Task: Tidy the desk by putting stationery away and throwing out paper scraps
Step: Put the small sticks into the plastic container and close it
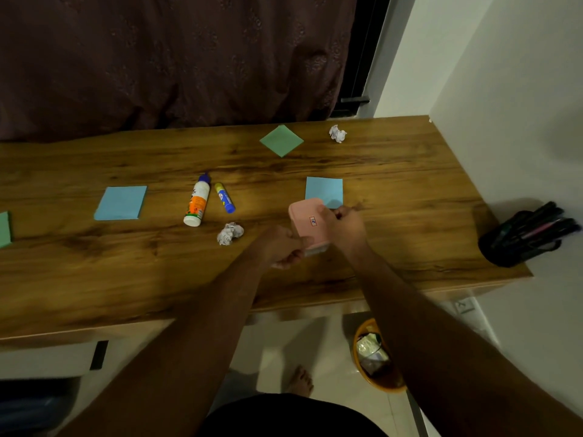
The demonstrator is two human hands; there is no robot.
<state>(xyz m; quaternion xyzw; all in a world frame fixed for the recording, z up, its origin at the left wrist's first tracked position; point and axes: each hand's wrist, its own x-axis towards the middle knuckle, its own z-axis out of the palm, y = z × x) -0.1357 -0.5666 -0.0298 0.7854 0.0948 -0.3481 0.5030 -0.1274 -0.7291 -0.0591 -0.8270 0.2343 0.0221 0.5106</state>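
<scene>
Both of my hands hold a pink pencil box (307,220) just above the wooden desk (410,190). My left hand (284,246) grips its near end and my right hand (345,225) grips its right side. A white glue bottle (196,201) and a blue-and-yellow glue stick (224,197) lie left of the box. One crumpled paper ball (229,233) sits close to my left hand, another (337,133) lies at the far right. Blue note pads (121,202) (325,190) and a green one (281,140) lie on the desk.
A black pen holder (517,244) full of pens stands at the desk's right end by the white wall. An orange waste bin (375,357) with rubbish stands on the floor under the desk edge. Another green pad (4,230) shows at the left border. A dark curtain hangs behind.
</scene>
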